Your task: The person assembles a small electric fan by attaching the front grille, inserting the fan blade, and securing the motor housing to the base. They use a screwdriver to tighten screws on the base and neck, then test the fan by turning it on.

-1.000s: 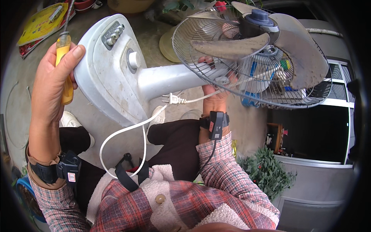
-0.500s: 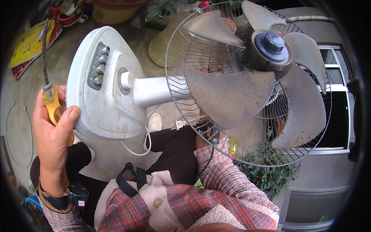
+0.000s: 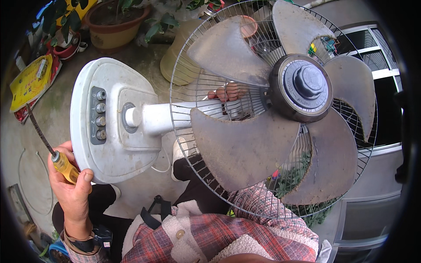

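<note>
An electric fan lies sideways across my lap, its white base [image 3: 127, 160] on the left and its dusty grey blades [image 3: 241, 149] on the right. The wire guard [image 3: 173, 103] stands only behind the blades, so their front is bare. A dark hub cap [image 3: 309, 81] sits at the blades' centre. My left hand [image 3: 74, 195] is closed round the yellow handle of a screwdriver [image 3: 63, 165], with thumb and fingers also against the base's lower edge. Seen through the guard, my right hand [image 3: 226, 93] grips the fan around its white neck [image 3: 164, 117]; part of that hand is hidden.
Potted plants [image 3: 114, 33] stand at the far side, near a yellow and red bag [image 3: 33, 83]. A pale round container [image 3: 175, 65] is behind the guard. A loose cable [image 3: 26, 197] lies on the floor at left. A window [image 3: 379, 83] is at right.
The fan has turned so its front faces me more squarely, and its base sits lower in view. My left hand and the screwdriver moved down with it. The white plug is now out of sight.
</note>
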A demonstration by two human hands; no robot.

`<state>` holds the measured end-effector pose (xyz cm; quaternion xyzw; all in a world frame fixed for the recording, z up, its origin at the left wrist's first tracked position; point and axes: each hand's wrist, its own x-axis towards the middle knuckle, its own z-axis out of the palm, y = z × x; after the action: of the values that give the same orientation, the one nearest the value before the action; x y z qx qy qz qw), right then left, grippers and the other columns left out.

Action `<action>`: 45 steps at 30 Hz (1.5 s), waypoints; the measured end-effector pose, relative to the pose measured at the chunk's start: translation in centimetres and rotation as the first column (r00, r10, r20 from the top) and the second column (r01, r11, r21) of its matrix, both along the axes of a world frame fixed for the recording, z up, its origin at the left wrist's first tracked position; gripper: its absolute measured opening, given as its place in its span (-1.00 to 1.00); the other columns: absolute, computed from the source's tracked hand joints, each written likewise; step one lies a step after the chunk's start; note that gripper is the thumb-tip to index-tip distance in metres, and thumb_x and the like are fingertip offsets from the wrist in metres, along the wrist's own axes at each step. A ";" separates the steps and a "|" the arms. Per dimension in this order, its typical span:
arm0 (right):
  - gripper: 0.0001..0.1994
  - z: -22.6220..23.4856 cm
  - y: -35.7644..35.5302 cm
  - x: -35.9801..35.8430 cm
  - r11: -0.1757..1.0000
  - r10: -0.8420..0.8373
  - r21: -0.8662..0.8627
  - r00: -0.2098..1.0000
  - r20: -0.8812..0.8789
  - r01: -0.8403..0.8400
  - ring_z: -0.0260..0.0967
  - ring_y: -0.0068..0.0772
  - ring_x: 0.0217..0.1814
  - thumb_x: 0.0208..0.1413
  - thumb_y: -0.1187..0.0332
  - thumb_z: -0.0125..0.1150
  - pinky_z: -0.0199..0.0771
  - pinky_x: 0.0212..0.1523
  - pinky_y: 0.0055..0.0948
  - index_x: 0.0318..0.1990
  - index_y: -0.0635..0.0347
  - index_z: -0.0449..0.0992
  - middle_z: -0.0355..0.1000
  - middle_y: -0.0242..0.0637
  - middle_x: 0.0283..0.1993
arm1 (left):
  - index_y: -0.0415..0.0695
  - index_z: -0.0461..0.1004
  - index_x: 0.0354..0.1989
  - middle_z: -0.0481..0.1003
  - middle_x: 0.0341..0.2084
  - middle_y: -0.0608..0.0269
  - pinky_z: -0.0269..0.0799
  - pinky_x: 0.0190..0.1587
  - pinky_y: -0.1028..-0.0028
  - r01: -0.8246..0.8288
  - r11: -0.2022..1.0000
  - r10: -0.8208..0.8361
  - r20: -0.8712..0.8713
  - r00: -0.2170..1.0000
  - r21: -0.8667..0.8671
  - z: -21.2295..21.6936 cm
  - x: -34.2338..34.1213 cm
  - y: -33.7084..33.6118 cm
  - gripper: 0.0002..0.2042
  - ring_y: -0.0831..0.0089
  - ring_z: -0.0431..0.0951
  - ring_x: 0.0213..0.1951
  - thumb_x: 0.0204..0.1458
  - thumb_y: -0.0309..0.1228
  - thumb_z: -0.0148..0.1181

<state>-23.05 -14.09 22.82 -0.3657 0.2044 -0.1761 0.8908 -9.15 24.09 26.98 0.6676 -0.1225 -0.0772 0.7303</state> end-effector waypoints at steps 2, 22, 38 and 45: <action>-0.43 0.2 0.1 0.3 1.000 0.020 0.000 1.000 0.012 -0.020 0.36 -0.08 0.12 -0.12 0.26 0.29 0.37 0.17 -0.11 0.12 0.15 0.35 0.42 -0.16 0.02 | -0.13 0.24 -0.20 0.35 -0.12 0.20 0.26 -0.23 0.61 0.003 1.000 -0.003 -0.021 1.000 0.015 0.1 0.1 0.1 -0.62 0.62 0.30 -0.29 -0.11 -0.36 0.32; -0.52 3.4 0.3 9.3 0.985 0.169 0.013 0.965 0.198 -0.175 0.39 -0.13 0.02 -0.04 0.35 0.31 0.44 0.06 -0.02 0.08 0.19 0.37 0.42 -0.18 -0.03 | -0.17 0.42 -0.20 0.43 -0.47 0.43 0.30 -0.38 0.66 -0.070 0.997 0.058 -0.238 0.970 -0.040 0.5 5.8 -2.5 -0.73 0.70 0.39 -0.45 0.11 -0.23 0.23; -0.45 4.6 1.1 9.8 0.973 0.230 -0.063 0.950 0.211 -0.222 0.41 -0.05 0.00 -0.05 0.33 0.31 0.48 0.05 -0.05 0.12 0.27 0.29 0.39 -0.08 -0.01 | -0.14 0.40 -0.17 0.49 -0.39 0.41 0.39 -0.29 0.63 -0.029 1.000 0.029 -0.245 0.969 0.002 -0.4 6.9 -2.2 -0.76 0.70 0.46 -0.39 0.17 -0.23 0.15; -0.45 4.4 1.1 10.1 0.979 0.206 -0.052 0.959 0.193 -0.199 0.40 -0.06 0.02 -0.05 0.35 0.31 0.47 0.08 -0.03 0.12 0.26 0.29 0.39 -0.11 0.00 | -0.15 0.40 -0.18 0.49 -0.40 0.41 0.39 -0.30 0.64 -0.023 1.000 0.021 -0.249 0.968 -0.007 -0.7 7.1 -2.1 -0.76 0.70 0.46 -0.40 0.17 -0.23 0.15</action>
<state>-12.99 -13.00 27.24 -0.3796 0.0735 -0.1228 0.9140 -2.02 21.97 26.33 0.6505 -0.0228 -0.1519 0.7438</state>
